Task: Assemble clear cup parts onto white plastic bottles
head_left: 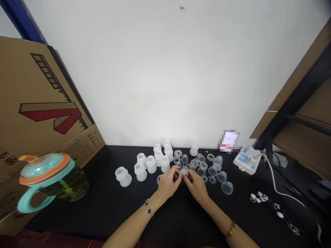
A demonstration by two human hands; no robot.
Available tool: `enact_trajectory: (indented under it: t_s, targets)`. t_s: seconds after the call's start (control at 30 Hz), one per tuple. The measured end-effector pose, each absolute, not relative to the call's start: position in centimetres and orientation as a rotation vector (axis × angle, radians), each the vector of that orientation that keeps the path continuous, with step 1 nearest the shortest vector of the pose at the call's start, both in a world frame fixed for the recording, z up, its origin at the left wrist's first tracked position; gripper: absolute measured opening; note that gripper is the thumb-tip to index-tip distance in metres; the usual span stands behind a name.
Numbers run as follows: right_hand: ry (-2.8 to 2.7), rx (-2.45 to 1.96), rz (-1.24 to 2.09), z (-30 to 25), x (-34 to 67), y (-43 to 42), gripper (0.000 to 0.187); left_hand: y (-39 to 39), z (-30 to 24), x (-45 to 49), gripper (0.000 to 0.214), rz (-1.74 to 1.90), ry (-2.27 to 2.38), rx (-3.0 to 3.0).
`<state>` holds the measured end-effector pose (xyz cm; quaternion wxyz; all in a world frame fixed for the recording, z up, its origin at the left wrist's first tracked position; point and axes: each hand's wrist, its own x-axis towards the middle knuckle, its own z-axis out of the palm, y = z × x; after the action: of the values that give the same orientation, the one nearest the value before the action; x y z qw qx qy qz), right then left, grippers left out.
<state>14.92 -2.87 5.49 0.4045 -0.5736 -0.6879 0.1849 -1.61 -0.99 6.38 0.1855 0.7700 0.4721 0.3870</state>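
My left hand (168,183) and my right hand (197,186) meet over the black table (108,203), fingers pinched together on one small clear plastic piece (183,172) with a pinkish tint. Behind my left hand stand several white waisted plastic bottle parts (151,164), one set apart at the left (123,176). Behind and right of my right hand lie several clear plastic rings and small cups (216,171). A bracelet sits on each wrist.
A teal and orange lidded jug (48,179) stands at the left in front of a large cardboard box (38,103). A white device (247,159) with a white cable and small black-and-white parts (261,198) lie at the right, beside a dark shelf frame (292,113).
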Motion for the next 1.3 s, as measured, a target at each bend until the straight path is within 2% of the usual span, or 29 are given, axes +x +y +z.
enact_trajectory:
  t_s: [0.3,1.3]
  targets:
    - [-1.716,-1.353,0.591,5.64,14.86,-2.9,0.024,-1.07,6.69,-1.35,0.018,1.108,1.211,2.011]
    - [-1.749,-1.39,0.513,5.31,14.64,-2.9,0.025,-1.11,6.63,-1.4,0.011,1.139,1.262,2.075]
